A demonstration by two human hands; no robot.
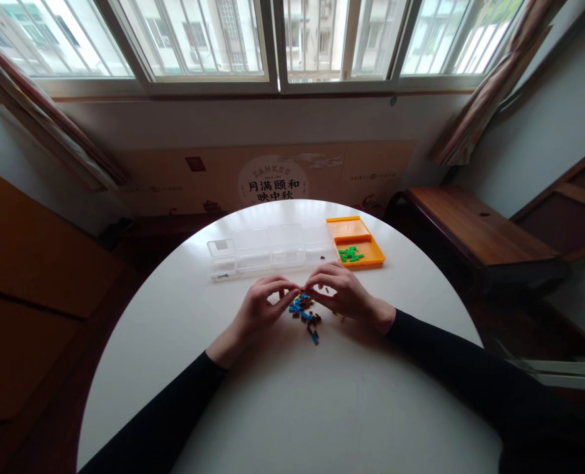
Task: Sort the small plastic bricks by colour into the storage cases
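Note:
My left hand (263,304) and my right hand (344,293) meet above the white table, thumbs and fingers pinched close together. Between the fingertips is a small brown toy brick (302,288), mostly covered by them. Just below lies a loose pile of small blue bricks (300,305) and brown bricks (316,318), with a few pale ones partly hidden by my fingers. One blue brick (314,338) lies nearest me. Behind my right hand, an orange open box (377,258) holds several bright green bricks (350,253).
Clear plastic boxes (253,253) stand open in a row left of the orange box, with a small dark piece (323,257) in the right one. The round white table (174,349) curves around. Beyond it are a printed carton (322,171) and a wooden bench (470,217).

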